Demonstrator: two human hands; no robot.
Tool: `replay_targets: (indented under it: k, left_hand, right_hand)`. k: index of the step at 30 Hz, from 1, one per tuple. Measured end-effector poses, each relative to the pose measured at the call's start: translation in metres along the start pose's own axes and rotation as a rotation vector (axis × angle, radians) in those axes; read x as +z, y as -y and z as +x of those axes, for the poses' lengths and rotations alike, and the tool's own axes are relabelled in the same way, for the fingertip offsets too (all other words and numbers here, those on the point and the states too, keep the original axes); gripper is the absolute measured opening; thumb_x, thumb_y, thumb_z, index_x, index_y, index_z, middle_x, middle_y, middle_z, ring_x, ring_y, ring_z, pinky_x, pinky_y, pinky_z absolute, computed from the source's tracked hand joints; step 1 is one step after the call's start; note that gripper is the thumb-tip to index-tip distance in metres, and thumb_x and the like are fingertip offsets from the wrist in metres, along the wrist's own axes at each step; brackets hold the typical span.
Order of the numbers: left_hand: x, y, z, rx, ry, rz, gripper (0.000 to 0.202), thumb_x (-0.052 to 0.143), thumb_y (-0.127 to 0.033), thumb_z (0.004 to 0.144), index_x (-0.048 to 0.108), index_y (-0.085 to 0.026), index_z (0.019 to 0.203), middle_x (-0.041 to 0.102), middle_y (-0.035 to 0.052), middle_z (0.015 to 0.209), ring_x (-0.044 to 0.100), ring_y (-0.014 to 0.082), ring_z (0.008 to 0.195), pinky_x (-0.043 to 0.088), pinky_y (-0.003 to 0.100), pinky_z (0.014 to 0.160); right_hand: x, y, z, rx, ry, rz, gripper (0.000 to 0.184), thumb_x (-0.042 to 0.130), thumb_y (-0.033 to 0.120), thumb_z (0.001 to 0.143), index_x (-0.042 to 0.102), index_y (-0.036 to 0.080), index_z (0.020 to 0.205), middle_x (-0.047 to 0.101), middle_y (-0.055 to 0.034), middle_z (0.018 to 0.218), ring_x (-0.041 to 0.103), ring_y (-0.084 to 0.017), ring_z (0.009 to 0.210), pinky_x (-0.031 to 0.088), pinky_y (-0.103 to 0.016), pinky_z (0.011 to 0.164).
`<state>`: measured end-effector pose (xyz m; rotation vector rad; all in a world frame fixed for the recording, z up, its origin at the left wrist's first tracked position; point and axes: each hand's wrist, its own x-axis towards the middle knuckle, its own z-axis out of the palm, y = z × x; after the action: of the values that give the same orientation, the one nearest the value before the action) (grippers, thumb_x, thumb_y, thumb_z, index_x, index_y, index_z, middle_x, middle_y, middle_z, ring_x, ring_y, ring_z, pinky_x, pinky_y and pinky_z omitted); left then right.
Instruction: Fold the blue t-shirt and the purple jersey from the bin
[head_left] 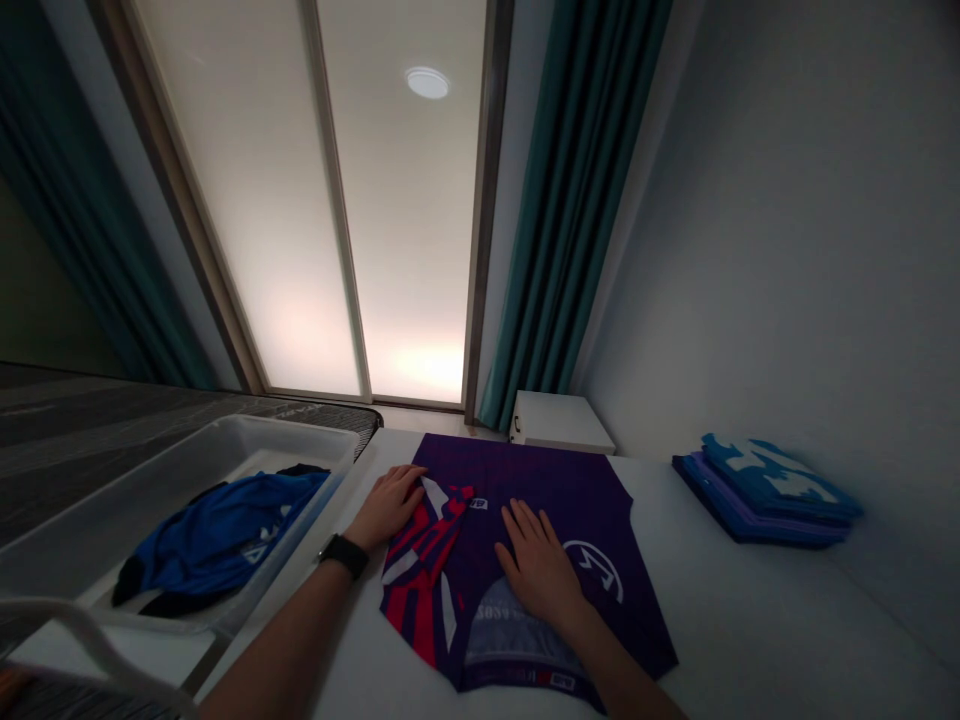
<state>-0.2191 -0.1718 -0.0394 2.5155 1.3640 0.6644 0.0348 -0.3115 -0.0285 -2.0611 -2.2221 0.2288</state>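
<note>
A purple shirt (484,560) is laid out on a white table (757,620), directly in front of the person, with its neck opening turned toward the viewer. A red-and-white patterned section is shown along its left side, and a white round logo is printed on its right part. The left hand (390,508) is placed palm down at the shirt's left edge, its fingers stretched forward; whether cloth is pinched under them cannot be told. A dark watch (343,555) is worn on that wrist. The right hand (538,562) is rested flat near the shirt's middle, its fingers slightly spread. To the left, blue clothes (225,540) are heaped in a clear plastic bin (247,430). To the right, well apart from the shirt, folded clothes (765,490) in blue and purple are stacked near the wall. Beyond the table, a white cabinet (562,420), a teal curtain (577,220) and pale glass doors (409,250) are seen.
</note>
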Motion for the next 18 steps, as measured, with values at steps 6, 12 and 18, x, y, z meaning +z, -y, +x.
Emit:
replay_targets:
  k: [6, 12, 18]
  left_hand:
    - [-0.001, -0.034, -0.018, 0.103, -0.015, 0.130, 0.048, 0.040, -0.038, 0.097, 0.047, -0.018, 0.140, 0.046, 0.0103, 0.147, 0.038, 0.0261, 0.137, 0.026, 0.046, 0.115]
    - [0.006, -0.070, -0.045, 0.233, 0.096, 0.156, 0.055, 0.040, -0.049, 0.096, 0.040, -0.025, 0.146, 0.038, 0.0084, 0.152, 0.035, 0.0283, 0.139, 0.028, 0.049, 0.114]
    - [0.015, -0.071, -0.066, 0.298, 0.126, 0.149, 0.056, 0.041, -0.049, 0.097, 0.032, -0.030, 0.149, 0.034, 0.0060, 0.155, 0.030, 0.0283, 0.142, 0.027, 0.052, 0.114]
  right_hand:
    - [-0.009, 0.002, -0.004, -0.001, -0.026, -0.011, 0.064, 0.020, 0.048, 0.099, 0.027, 0.012, 0.151, 0.021, -0.0080, 0.158, 0.013, -0.022, 0.147, 0.005, -0.045, 0.119]
    - [-0.019, -0.009, -0.034, -0.027, -0.035, -0.017, 0.068, 0.020, 0.057, 0.097, 0.028, 0.017, 0.151, 0.021, -0.0070, 0.158, 0.013, -0.025, 0.147, 0.005, -0.046, 0.119]
    - [-0.012, -0.027, -0.065, 0.013, 0.037, -0.001, 0.071, 0.020, 0.062, 0.095, 0.023, 0.021, 0.152, 0.014, -0.0056, 0.160, 0.008, -0.025, 0.147, 0.007, -0.047, 0.119]
